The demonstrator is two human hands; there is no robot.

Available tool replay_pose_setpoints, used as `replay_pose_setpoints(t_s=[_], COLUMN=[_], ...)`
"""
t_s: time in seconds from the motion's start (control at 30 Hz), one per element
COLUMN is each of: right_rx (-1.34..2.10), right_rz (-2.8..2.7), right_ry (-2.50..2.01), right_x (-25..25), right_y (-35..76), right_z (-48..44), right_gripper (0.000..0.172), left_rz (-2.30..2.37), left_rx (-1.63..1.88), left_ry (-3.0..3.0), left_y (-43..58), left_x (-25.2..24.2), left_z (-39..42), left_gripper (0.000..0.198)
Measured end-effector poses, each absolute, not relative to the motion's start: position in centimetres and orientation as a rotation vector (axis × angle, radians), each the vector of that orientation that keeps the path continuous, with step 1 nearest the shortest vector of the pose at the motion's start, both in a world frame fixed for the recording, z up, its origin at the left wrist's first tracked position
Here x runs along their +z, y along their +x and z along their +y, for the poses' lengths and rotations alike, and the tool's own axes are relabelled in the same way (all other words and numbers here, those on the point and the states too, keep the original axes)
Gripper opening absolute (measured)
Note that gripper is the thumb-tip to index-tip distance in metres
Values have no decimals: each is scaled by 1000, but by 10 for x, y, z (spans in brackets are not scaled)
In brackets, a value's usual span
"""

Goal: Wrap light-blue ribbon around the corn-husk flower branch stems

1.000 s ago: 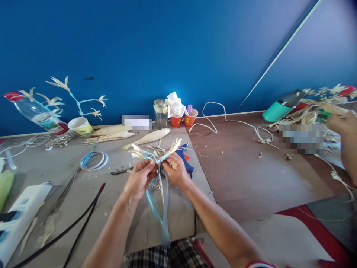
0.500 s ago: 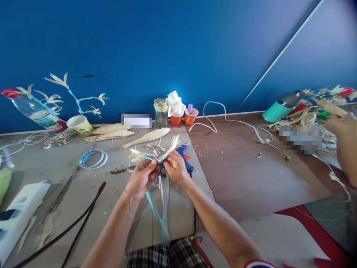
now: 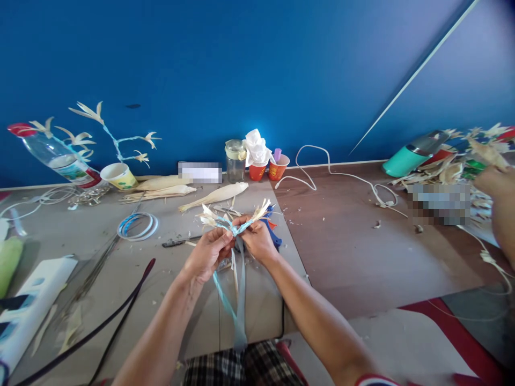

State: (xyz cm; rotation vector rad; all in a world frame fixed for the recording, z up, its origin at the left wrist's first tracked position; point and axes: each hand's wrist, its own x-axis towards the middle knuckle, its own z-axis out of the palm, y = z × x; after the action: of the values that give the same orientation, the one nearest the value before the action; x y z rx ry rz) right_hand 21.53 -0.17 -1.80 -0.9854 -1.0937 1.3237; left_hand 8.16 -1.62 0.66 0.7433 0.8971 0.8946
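Note:
Between my two hands is a blue-wrapped stem [image 3: 236, 229] with pale husk flowers at both ends, bent in a V. My left hand [image 3: 210, 251] pinches it near the bend, fingers closed. Close beside it, my right hand [image 3: 257, 240] is closed on the stem's right branch, below the right flower. A light blue ribbon [image 3: 223, 296] and a wider greyish strip [image 3: 240, 305] hang from under the hands toward the lap. Just behind my right hand lies a blue glue gun [image 3: 274, 236], partly hidden.
A paper cup [image 3: 118, 177] and a tilted bottle [image 3: 72, 167] stand back left, near a tape roll [image 3: 137, 226]. A power strip [image 3: 38, 308] lies left. Red cups [image 3: 277, 168] stand by the wall. Another person's hand [image 3: 497, 187] is at far right.
The stem is bent more sharply, its two flower ends raised in a narrower V. The whole view has shifted slightly, and both hands still hold the stem.

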Motion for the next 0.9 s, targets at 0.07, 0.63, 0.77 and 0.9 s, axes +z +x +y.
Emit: replay_pose_setpoints(t_s=[0.07,0.63,0.77,0.9], right_rx=[1378,1494,1468,1472], right_rz=[-1049,-947,-1020,-988], right_ry=[-967,-1037,-991,-997], right_x=[-20,-27,-20,-15], right_y=[215,214,217,217], right_z=[-1,6,5,3], right_gripper=[14,19,17,18], left_rz=[910,1229,1217,1324], left_rx=[862,1050,1032,1012], left_ry=[740,1016,1173,1466], left_y=[81,96,91,88], left_x=[6,-12,-14,-10], left_z=[-16,-19,-21,-22], left_gripper=[47,39,33,28])
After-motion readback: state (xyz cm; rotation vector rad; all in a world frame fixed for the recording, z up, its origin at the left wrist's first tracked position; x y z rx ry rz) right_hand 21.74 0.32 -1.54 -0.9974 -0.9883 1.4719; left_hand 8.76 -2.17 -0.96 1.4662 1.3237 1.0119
